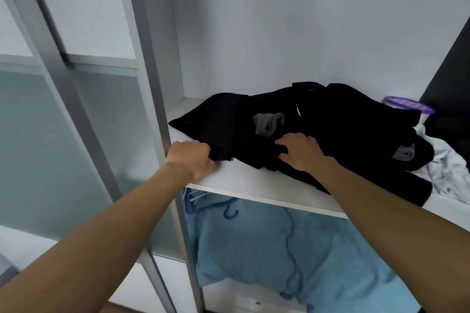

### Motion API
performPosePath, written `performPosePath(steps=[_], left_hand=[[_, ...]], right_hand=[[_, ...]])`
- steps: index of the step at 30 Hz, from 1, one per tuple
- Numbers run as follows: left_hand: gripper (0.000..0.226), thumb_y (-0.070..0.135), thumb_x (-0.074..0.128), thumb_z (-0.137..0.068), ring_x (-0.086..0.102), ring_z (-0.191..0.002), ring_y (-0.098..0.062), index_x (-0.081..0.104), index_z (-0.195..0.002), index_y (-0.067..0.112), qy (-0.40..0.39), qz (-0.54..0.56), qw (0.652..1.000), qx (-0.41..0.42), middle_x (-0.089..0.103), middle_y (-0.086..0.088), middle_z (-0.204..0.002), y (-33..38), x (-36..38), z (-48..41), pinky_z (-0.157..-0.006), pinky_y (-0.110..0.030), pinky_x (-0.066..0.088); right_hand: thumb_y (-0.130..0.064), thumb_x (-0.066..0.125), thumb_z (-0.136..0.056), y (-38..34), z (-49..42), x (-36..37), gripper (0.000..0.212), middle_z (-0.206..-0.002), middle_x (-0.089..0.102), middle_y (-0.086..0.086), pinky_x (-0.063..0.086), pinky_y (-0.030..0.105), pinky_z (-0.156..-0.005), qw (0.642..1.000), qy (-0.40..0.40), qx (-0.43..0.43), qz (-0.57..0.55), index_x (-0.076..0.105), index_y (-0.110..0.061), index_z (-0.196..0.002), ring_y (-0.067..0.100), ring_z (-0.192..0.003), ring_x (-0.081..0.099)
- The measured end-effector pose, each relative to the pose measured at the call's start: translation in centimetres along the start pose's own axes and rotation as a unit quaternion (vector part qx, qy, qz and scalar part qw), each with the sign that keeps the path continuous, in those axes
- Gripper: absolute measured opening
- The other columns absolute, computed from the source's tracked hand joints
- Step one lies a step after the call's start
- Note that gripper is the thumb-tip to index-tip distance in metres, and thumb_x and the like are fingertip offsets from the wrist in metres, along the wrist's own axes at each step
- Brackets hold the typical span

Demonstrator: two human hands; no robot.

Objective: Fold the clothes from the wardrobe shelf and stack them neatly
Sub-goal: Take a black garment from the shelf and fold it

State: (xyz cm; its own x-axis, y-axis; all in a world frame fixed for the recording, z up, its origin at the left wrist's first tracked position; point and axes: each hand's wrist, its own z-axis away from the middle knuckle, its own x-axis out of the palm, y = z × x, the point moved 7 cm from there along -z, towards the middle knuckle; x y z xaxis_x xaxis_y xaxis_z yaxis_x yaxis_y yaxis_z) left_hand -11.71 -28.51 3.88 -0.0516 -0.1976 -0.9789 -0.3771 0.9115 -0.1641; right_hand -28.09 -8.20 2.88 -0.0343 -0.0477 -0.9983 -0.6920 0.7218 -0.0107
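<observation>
While working at the shelf [241, 180], apparently only beginning: nothing folded, no stack showing. Lying crumpled across the shelf, the black heap [343, 129]; bunching at its right edge, a white cloth [445, 170]. Gripping the heap's near left corner with the left hand [190, 160], fingers curling round it. Pinching a ridge of the heap with the right hand [300, 152]. Sitting on top, a grey piece [268, 123], awaiting sorting.

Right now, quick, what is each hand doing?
Left hand: grips the edge of the black clothes.
Right hand: on the black clothes; grip cannot be told.
</observation>
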Motion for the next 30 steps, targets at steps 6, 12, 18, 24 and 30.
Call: performPosePath(steps=[6, 12, 18, 24, 30], left_hand=[[0.056, 0.066, 0.050, -0.085, 0.057, -0.091, -0.025, 0.053, -0.116, 0.021, 0.021, 0.227, 0.964, -0.138, 0.058, -0.002, -0.108, -4.8, 1.5, -3.4, -0.076, -0.039, 0.043], [0.129, 0.073, 0.075, -0.065, 0.041, -0.137, -0.035, 0.009, -0.155, 0.006, -0.126, 0.461, 0.852, -0.214, 0.038, -0.016, -0.152, -4.5, 6.1, -6.8, -0.113, -0.045, 0.037], [0.034, 0.014, 0.074, -0.085, 0.062, -0.092, -0.025, 0.061, -0.113, 0.002, -0.079, 0.542, 0.827, -0.126, 0.065, -0.014, -0.105, -1.9, 6.1, -7.7, -0.077, -0.029, 0.053], [0.015, 0.002, 0.072, -0.079, 0.068, -0.069, -0.011, 0.075, -0.087, 0.015, -0.156, 0.538, 0.828, -0.027, 0.073, -0.002, -0.082, -3.1, 4.9, -3.7, -0.055, -0.017, 0.052], [0.019, 0.016, 0.079, -0.081, 0.074, -0.089, -0.013, 0.078, -0.088, 0.034, -0.275, 0.461, 0.840, 0.077, 0.078, 0.005, -0.092, -2.4, 4.1, 0.8, -0.079, -0.024, 0.057]], right_hand=[[-0.013, 0.058, -0.095, -2.2, 0.0, -3.3, 0.029, -0.125, 0.069, 0.002, 0.040, 0.041, -0.108, 0.982, 0.143, -0.095, -0.080, 0.072, -0.018, -0.119, 0.022, -0.119, 0.061], [-0.031, 0.056, -0.091, -8.8, 3.7, -1.4, 0.028, -0.104, 0.074, -0.015, 0.053, 0.036, -0.084, 0.979, -0.050, -0.192, -0.041, 0.074, -0.036, -0.112, 0.010, -0.094, 0.066], [-0.056, 0.058, -0.089, -8.8, 4.7, 1.5, 0.028, -0.089, 0.069, -0.019, 0.049, 0.022, -0.079, 0.946, -0.231, -0.099, -0.202, 0.074, -0.033, -0.085, -0.003, -0.080, 0.061], [-0.065, 0.060, -0.084, -4.0, -0.4, -0.6, 0.053, -0.099, 0.073, 0.004, 0.056, 0.038, -0.085, 0.917, -0.034, 0.135, -0.373, 0.073, -0.017, -0.101, 0.022, -0.093, 0.070], [-0.069, 0.075, -0.069, -8.6, -1.4, 3.5, 0.074, -0.113, 0.067, 0.005, 0.055, 0.032, -0.071, 0.823, -0.138, 0.194, -0.515, 0.058, -0.018, -0.119, 0.021, -0.096, 0.066]])
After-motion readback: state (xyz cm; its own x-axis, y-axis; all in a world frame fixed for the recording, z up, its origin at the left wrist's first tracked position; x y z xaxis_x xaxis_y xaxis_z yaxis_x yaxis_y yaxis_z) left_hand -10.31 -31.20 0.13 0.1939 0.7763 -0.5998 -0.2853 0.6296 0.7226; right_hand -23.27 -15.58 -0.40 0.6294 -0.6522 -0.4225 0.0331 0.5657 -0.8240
